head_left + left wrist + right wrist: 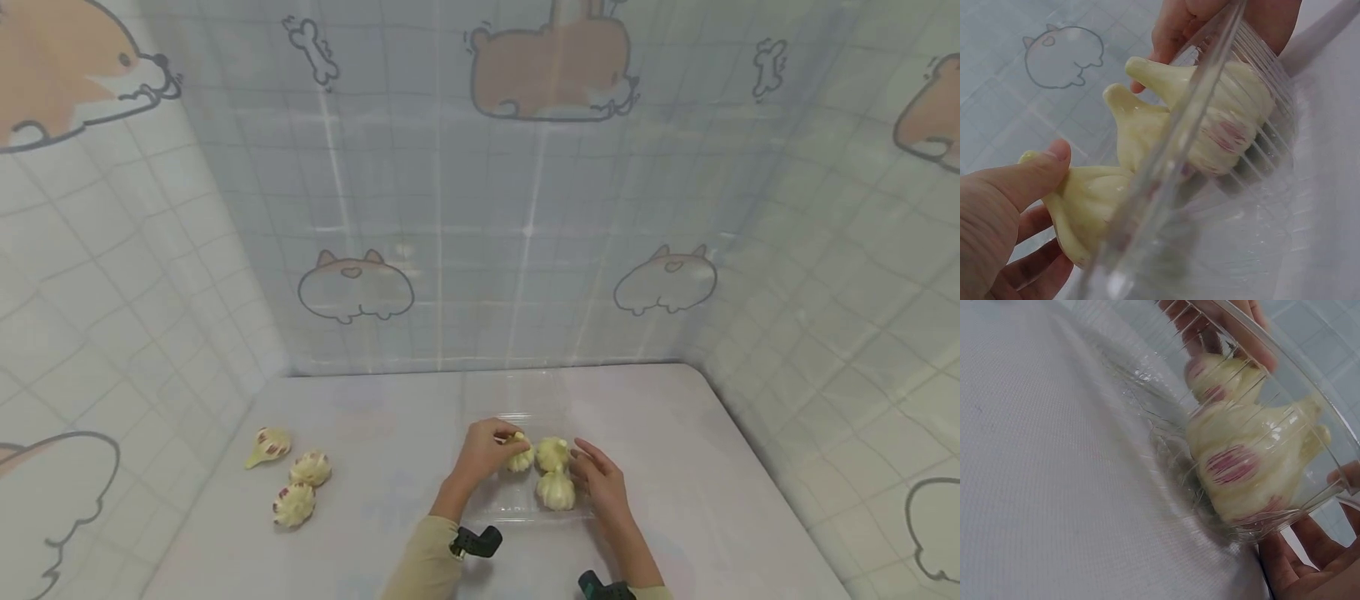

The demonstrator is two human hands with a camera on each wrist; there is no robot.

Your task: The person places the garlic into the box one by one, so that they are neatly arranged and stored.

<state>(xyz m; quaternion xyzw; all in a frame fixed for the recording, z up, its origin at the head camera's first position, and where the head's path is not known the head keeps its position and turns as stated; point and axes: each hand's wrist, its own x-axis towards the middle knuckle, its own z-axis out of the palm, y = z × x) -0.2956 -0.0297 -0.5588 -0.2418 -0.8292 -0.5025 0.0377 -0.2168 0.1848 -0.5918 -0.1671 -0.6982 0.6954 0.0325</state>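
My left hand (483, 454) pinches a pale garlic bulb (1088, 206) by its neck, at the left inside of a clear plastic container (510, 512). The thumb lies over the stem end, with fingers behind the bulb. Two more garlic bulbs, the rear one (552, 454) and the front one (557, 492), sit against each other in the container's right half, stems up. Purple streaks (1233, 464) show low on one bulb through the ribbed wall. At the container's right side my right hand (603, 487) holds the wall near the rim, fingers partly hidden by plastic.
On the table's left lie three loose garlic bulbs: one with a long stem (268, 447), one (311, 468) touching the front one (293, 505). The container's clear lid (513, 392) stretches behind it. Tile-patterned curtains (480, 192) with dog drawings enclose the table's back and sides.
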